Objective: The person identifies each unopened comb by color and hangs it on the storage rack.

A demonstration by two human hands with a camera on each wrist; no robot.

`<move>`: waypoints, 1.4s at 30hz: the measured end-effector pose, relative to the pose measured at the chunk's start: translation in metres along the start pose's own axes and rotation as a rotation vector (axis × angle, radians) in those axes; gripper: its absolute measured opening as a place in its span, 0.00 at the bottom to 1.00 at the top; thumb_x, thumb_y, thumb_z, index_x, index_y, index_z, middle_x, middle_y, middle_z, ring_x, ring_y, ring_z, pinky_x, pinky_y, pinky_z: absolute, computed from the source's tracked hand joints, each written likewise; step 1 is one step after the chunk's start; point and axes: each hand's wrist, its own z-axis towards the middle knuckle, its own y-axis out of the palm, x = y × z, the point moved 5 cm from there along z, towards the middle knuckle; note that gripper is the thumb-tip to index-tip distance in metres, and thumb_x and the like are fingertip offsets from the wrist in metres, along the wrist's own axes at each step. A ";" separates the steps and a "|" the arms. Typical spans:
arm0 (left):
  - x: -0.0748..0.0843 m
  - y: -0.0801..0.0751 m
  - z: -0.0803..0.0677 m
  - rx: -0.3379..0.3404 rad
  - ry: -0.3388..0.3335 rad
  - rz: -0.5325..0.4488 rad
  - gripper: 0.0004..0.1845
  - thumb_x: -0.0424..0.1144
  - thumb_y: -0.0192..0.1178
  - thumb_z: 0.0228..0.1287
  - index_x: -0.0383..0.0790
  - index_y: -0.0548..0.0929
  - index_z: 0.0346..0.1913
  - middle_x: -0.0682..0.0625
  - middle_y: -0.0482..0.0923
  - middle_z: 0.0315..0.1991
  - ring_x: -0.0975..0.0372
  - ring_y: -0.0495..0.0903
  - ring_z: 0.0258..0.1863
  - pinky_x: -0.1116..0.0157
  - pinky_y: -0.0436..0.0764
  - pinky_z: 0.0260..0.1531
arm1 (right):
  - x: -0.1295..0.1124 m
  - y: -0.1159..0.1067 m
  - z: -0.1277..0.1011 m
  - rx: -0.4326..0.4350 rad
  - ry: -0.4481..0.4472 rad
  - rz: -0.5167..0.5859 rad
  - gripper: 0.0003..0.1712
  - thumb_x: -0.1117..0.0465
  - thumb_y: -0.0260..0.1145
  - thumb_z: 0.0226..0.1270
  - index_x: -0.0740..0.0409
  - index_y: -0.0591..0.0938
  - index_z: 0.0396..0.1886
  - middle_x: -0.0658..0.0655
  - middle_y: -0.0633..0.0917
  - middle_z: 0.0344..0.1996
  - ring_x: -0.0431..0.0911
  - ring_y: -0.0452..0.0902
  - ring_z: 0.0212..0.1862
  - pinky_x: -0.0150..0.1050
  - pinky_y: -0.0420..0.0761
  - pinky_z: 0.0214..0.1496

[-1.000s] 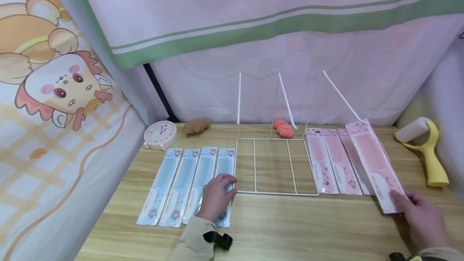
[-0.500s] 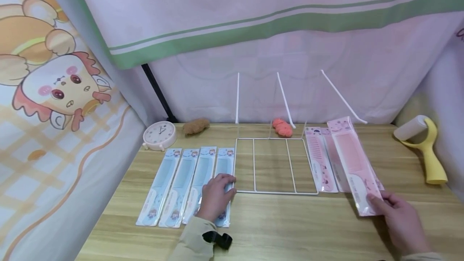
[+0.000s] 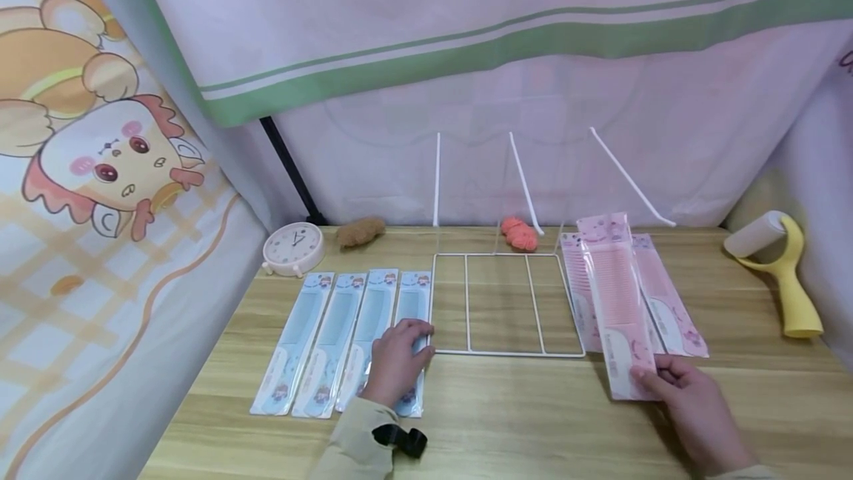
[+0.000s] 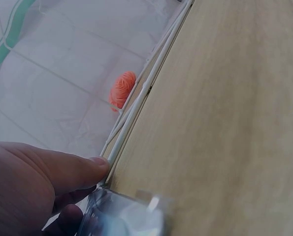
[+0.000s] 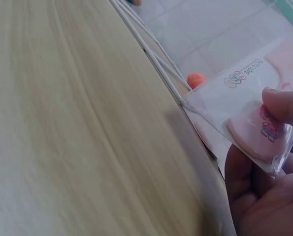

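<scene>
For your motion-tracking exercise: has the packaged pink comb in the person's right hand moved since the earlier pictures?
Yes. The pink comb, pinched by the right hand, has moved left toward the white wire rack.

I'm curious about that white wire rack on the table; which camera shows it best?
The head view: the whole wire rack lies between blue and pink combs. The left wrist view shows only its edge wires; the right wrist view only a few wires.

A wooden table is seen. On it are laid four blue combs, a white wire rack, pink combs, a clock, a brown lump, an orange lump and a yellow roller.
</scene>
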 end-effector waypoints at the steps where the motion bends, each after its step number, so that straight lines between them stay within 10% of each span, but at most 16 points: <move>1: 0.000 0.000 0.000 0.003 0.002 0.002 0.14 0.43 0.69 0.63 0.51 0.86 0.52 0.56 0.80 0.55 0.54 0.77 0.56 0.52 0.69 0.49 | -0.002 0.004 -0.001 -0.005 -0.007 0.008 0.29 0.50 0.69 0.70 0.69 0.75 0.57 0.42 0.84 0.36 0.34 0.75 0.36 0.32 0.79 0.39; 42: 0.002 -0.002 0.000 -0.009 -0.003 -0.007 0.14 0.43 0.69 0.63 0.51 0.86 0.52 0.56 0.80 0.55 0.54 0.77 0.55 0.52 0.69 0.48 | -0.046 0.054 -0.045 -0.048 -0.333 0.079 0.11 0.66 0.69 0.68 0.69 0.82 0.45 0.52 0.86 0.34 0.43 0.81 0.34 0.36 0.83 0.37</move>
